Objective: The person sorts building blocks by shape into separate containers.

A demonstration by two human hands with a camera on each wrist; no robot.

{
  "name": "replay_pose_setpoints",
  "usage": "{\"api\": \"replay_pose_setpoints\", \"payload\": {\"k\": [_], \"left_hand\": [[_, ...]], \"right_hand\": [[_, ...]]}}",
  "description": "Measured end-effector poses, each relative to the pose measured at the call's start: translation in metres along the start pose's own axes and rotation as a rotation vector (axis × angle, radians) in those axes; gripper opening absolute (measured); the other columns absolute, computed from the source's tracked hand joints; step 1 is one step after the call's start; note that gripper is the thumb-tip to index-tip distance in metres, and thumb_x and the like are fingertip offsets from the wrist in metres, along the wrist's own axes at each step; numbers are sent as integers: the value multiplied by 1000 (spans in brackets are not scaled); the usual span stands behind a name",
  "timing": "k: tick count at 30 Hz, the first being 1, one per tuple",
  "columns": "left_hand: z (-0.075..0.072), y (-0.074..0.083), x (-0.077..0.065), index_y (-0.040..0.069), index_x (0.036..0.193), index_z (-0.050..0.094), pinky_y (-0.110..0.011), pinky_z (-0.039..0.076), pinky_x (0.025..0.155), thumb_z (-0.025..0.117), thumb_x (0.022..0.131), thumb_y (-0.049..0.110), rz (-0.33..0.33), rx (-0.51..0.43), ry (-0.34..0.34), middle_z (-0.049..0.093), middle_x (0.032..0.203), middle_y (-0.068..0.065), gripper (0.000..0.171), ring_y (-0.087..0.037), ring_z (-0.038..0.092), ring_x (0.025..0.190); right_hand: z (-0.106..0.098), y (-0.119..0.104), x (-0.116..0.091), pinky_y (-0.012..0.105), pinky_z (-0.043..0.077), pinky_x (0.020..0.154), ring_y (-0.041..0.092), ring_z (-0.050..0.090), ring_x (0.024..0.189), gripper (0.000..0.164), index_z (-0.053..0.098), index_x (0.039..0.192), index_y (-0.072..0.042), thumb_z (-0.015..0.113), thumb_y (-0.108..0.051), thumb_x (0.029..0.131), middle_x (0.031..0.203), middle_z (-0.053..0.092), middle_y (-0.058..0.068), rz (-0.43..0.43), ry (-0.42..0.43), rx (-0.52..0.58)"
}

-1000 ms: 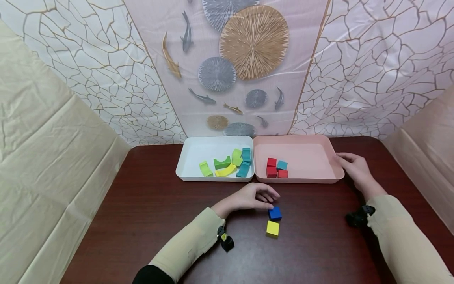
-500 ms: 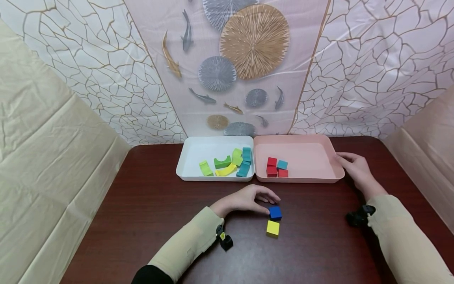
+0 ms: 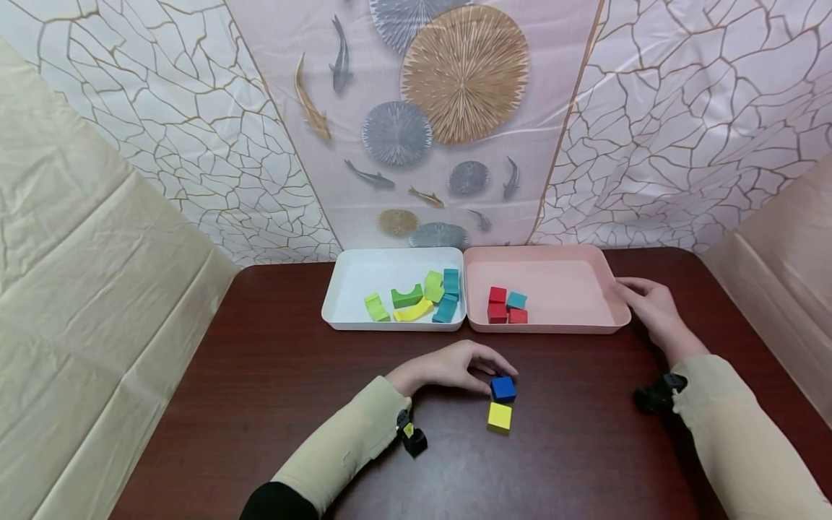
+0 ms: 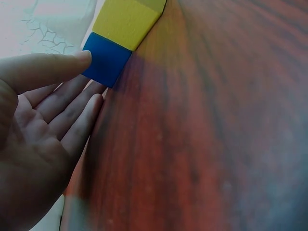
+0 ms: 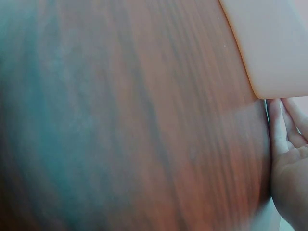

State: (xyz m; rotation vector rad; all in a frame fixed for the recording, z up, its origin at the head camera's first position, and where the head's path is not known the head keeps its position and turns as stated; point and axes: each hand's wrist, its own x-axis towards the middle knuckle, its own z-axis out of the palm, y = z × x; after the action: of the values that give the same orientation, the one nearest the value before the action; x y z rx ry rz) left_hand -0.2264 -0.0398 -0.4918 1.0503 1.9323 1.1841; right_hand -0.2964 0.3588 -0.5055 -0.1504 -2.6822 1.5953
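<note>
In the head view my left hand (image 3: 451, 365) is at a blue cube block (image 3: 503, 389) on the table. The left wrist view has the thumb against one face of this blue block (image 4: 107, 60), the other fingers reaching behind it; their contact there is partly hidden. A yellow cube block (image 3: 499, 417) lies just in front of the blue one, nearly touching it. At the right end of a pink tray (image 3: 565, 289), my right hand (image 3: 658, 314) rests on the rim. In the right wrist view its fingers (image 5: 278, 122) look straight, tips at the tray's edge.
Inside the pink tray are several small blocks, red ones (image 3: 497, 313) and a teal one (image 3: 516, 300). A white tray (image 3: 351, 289) adjoins it on the left, with green, yellow and teal blocks (image 3: 445, 308). A patterned cloth (image 3: 396, 180) hangs behind the table.
My left hand's thumb has come down from the blue block's top edge to its left side, and the fingers have reached slightly further right behind it. The right hand stays at the pink tray.
</note>
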Motion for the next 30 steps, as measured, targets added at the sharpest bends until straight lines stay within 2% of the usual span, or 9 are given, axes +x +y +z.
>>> {"api": "replay_pose_setpoints", "payload": {"k": [9, 16, 23, 30], "left_hand": [[0, 0, 1, 3, 141, 67, -16, 51, 107, 73, 97, -5, 14, 70, -26, 69, 143, -13, 45, -2, 63, 124], [0, -2, 3, 3, 141, 67, -16, 50, 107, 72, 97, -5, 18, 73, -26, 69, 143, -13, 44, 0, 62, 122], [0, -2, 4, 3, 140, 68, -16, 50, 107, 72, 98, -4, 11, 72, -19, 69, 142, -13, 43, 1, 62, 120], [0, -3, 5, 3, 139, 69, -16, 51, 106, 71, 98, -4, 2, 69, -15, 70, 142, -13, 42, 1, 63, 120]], "right_hand": [[-1, 1, 1, 3, 45, 76, -21, 46, 92, 71, 51, 149, 13, 60, -44, 107, 94, 48, -40, 5, -1, 2], [-1, -1, 0, 4, 46, 76, -21, 45, 92, 71, 51, 149, 13, 59, -44, 107, 96, 48, -37, 4, -4, -2], [0, 0, 0, 3, 46, 75, -22, 46, 91, 70, 50, 149, 14, 60, -41, 108, 93, 48, -41, -3, -3, 9], [0, 1, 0, 3, 46, 76, -21, 45, 92, 71, 51, 149, 13, 59, -43, 107, 96, 48, -39, -5, -4, -5]]}}
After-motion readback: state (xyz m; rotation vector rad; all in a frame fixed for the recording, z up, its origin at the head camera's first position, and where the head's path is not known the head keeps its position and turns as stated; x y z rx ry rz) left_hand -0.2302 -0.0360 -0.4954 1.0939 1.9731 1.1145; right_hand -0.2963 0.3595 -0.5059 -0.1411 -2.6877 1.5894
